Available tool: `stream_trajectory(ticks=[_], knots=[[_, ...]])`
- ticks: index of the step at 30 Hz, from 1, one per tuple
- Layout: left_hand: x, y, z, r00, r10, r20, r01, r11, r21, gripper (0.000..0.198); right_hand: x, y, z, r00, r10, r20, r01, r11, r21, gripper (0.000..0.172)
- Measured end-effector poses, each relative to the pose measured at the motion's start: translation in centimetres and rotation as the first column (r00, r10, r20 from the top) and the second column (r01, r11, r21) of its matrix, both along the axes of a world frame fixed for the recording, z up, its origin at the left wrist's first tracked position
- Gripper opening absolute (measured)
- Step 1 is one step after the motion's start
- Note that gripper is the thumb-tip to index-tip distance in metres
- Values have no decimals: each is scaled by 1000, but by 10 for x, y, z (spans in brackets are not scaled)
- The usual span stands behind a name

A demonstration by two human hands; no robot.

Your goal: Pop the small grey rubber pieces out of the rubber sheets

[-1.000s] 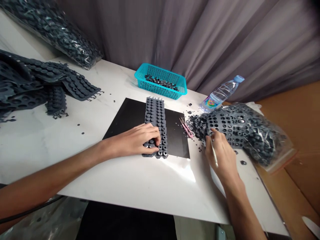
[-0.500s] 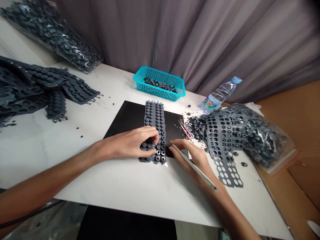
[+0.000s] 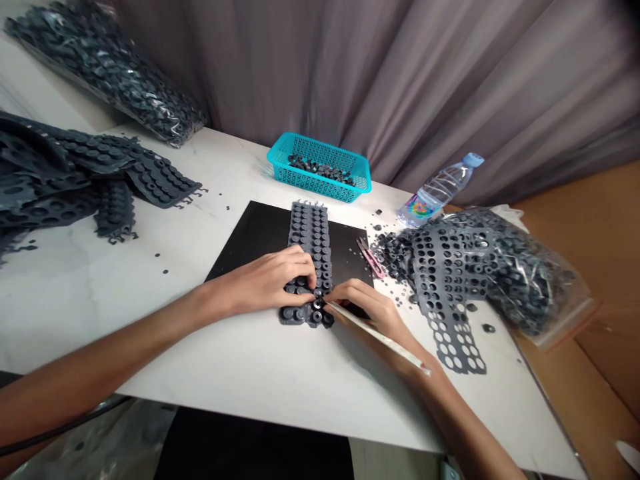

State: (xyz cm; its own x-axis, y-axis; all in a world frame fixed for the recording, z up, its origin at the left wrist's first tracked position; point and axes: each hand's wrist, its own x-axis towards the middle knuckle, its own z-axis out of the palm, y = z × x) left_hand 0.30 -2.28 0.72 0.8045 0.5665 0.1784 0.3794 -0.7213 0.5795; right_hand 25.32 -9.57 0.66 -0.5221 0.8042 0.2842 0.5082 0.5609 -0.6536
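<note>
A dark grey moulded rubber strip [image 3: 310, 230] with rows of round studs lies lengthwise on a black mat [image 3: 250, 233]. My left hand [image 3: 265, 277] rests on its near part, thumb and curled fingers closed on the studs. My right hand [image 3: 373, 307] is closed around a slim whitish pen-like tool [image 3: 383, 338]. Its fingertips touch the right edge of the strip, close to the left thumb. The tool's tip is hidden by the fingers, and its back end points toward my right wrist. A few studs near the front end show pale rings.
Pink snips [image 3: 371, 258] lie right of the strip, beside loose black bits. A perforated sheet [image 3: 443, 280] leans over a filled plastic bag [image 3: 525, 287]. Behind stand a turquoise basket [image 3: 320, 183] and a water bottle [image 3: 440, 190]. More strips [image 3: 160, 180] and another bag [image 3: 110, 73] lie left.
My right hand has moved left with the pen-like tool, from beside the strip to its right edge. My left hand has shifted slightly up; its thumb and fingers are closer together.
</note>
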Motion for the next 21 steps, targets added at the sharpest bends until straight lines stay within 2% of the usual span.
stream_trajectory(ticks=[5, 11, 15, 18, 21], knots=[[0, 1, -1, 1000, 0, 9, 0, 1000, 2, 9, -2, -1, 5, 999, 12, 36, -12, 1000, -2, 18], [0, 1, -1, 1000, -8, 22, 8, 1000, 6, 9, -5, -1, 3, 994, -45, 103, 39, 998, 59, 20], [0, 1, 0, 999, -5, 33, 5, 1000, 2, 8, -3, 3, -7, 972, -57, 230, 7, 977, 214, 24], [0, 1, -1, 999, -5, 48, 5, 1000, -4, 8, -3, 6, -13, 941, -67, 333, -65, 927, 371, 24], [0, 0, -1, 999, -4, 54, 5, 1000, -16, 7, -5, 6, -17, 922, -90, 377, -88, 899, 429, 22]])
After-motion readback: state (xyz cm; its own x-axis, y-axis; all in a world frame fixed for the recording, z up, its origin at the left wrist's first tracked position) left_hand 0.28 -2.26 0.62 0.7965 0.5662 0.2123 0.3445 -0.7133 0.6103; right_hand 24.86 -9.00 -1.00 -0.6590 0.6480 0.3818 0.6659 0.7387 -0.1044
